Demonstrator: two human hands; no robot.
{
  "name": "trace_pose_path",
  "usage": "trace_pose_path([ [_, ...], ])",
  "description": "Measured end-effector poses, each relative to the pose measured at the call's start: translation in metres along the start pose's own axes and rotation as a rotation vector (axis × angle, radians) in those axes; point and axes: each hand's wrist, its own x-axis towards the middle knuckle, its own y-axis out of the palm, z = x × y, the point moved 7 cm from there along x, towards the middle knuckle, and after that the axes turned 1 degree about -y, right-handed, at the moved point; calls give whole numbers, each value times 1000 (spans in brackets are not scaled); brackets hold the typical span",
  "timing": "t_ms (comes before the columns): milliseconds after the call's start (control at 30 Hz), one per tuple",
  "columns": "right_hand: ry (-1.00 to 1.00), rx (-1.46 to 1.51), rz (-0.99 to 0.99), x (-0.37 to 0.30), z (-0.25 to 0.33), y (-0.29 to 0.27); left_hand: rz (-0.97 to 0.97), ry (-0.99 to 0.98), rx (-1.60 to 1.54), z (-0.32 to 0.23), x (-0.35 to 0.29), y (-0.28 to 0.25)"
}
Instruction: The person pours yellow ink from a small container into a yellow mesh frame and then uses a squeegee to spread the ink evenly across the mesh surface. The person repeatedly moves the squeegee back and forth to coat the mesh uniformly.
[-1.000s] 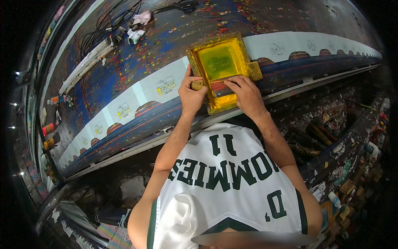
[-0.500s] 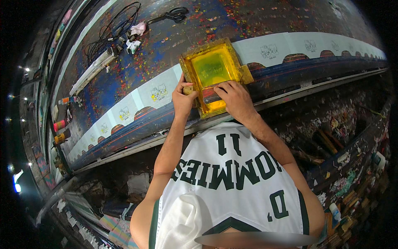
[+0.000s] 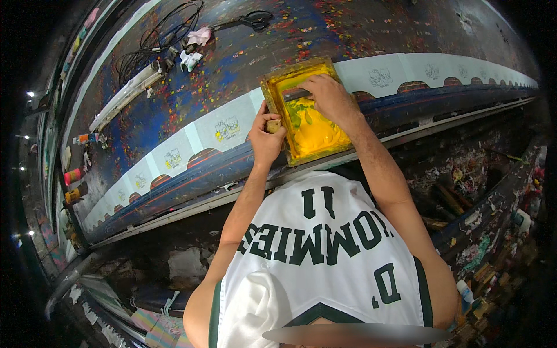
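A shallow screen-printing frame [image 3: 301, 65] with yellow-stained walls lies over a strip of pale fabric panels [image 3: 191, 134]. My left hand [image 3: 267, 139] grips a small wooden knob [image 3: 273, 126] on the frame's left side, its fingers curled against the rim. Inside the frame, at the far end, my right hand [image 3: 329, 95] is closed on a squeegee [image 3: 296, 94], which is partly covered by the fingers. Thick yellow ink [image 3: 316, 132] lies in uneven streaks over the near part of the mesh.
Panels left of the frame carry line drawings with yellow patches; those on the right [image 3: 380, 77] show outlines only. Farther back on the paint-spotted table [image 3: 232, 75] lie scissors [image 3: 255, 21], black cables [image 3: 168, 40] and a long white bar [image 3: 126, 95]. Small bottles [image 3: 74, 176] stand at the left end.
My right hand has moved the squeegee from the frame's near end to its far end. Yellow ink now shows across the near part of the mesh. My left hand keeps its hold.
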Motion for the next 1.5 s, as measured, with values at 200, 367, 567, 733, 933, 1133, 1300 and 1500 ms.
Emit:
trace_pose_path([
  [200, 50, 40, -13, -39, 13, 6, 33, 85, 31, 0, 7, -1],
  [367, 148, 31, 45, -92, 32, 11, 53, 62, 59, 7, 7, 0],
  [567, 152, 39, 21, -98, 38, 6, 26, 79, 62, 5, 6, 1],
  [733, 126, 39, 52, -94, 38, 7, 11, 88, 142, 0, 9, -3],
  [933, 64, 34, 54, -101, 22, -7, -17, 41, 84, -16, 3, 12],
  [1133, 55, 14, -38, -125, -47, -61, 15, 129, 31, -37, 5, 106],
  [1300, 63, -22, -57, -141, -117, -104, 23, 101, 2, -39, 17, 193],
  [1500, 48, -11, -6, -146, -157, -122, 13, -7, 19, -39, 19, 233],
])
